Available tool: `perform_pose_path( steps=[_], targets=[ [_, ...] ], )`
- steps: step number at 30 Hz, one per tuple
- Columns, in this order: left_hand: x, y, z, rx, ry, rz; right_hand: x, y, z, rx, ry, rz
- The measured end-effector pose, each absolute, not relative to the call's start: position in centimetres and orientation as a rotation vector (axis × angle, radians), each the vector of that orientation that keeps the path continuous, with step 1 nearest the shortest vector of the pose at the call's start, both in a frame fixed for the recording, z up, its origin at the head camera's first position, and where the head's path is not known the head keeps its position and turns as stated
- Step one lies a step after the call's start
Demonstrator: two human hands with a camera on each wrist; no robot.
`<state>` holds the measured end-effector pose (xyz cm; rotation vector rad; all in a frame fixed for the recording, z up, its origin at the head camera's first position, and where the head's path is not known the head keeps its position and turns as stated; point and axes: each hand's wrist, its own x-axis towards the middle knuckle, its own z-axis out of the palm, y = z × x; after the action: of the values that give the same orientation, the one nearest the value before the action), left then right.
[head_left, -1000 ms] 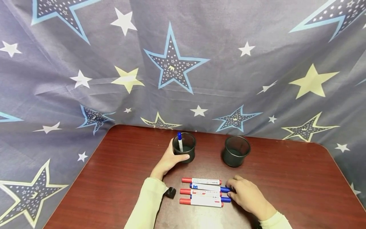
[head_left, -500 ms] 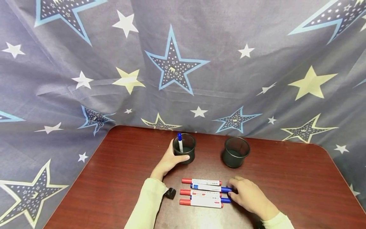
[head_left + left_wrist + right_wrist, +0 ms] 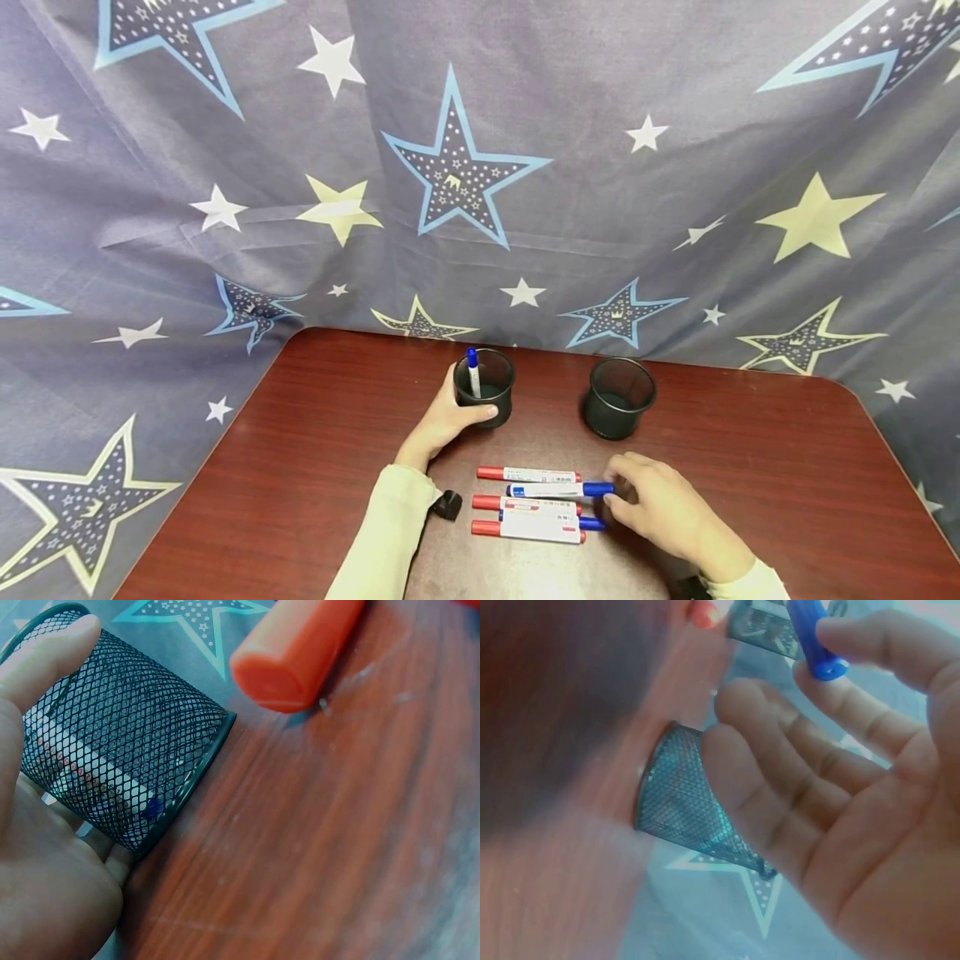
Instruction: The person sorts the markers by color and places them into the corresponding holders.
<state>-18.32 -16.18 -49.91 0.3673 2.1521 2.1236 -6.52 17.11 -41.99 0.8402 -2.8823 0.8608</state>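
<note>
Nearest, on the table [image 3: 337, 433], lie a red marker [image 3: 528, 532], a blue marker [image 3: 592, 524] partly hidden behind it, and a second red marker [image 3: 525, 505]. Just past them, the right hand [image 3: 663, 512] pinches a loose blue marker [image 3: 558, 490] by its cap end, thumb against finger; the other fingers reach out free. A far red marker [image 3: 528, 475] lies just beyond. Gripped so far toward one end, the loose marker will probably droop or swivel, so a firm pinch and a straight lift should spare its neighbours; tugging lengthwise could loosen the cap. Farther off, well apart from the right hand, the left hand [image 3: 442, 417] wraps the left cup [image 3: 504, 402], where a marker [image 3: 474, 379] leans, blue end up. A light, steady hold there should suffice. The right cup [image 3: 611, 421] stands upright, untouched.
</note>
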Motion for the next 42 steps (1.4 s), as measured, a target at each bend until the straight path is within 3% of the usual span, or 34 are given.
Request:
perform_pose_path(
  steps=[42],
  targets=[
    [-18.4,-16.2,-50.0,0.370,2.126,2.148,-5.6,16.4,-38.4,0.841,-2.451,1.243]
  ],
)
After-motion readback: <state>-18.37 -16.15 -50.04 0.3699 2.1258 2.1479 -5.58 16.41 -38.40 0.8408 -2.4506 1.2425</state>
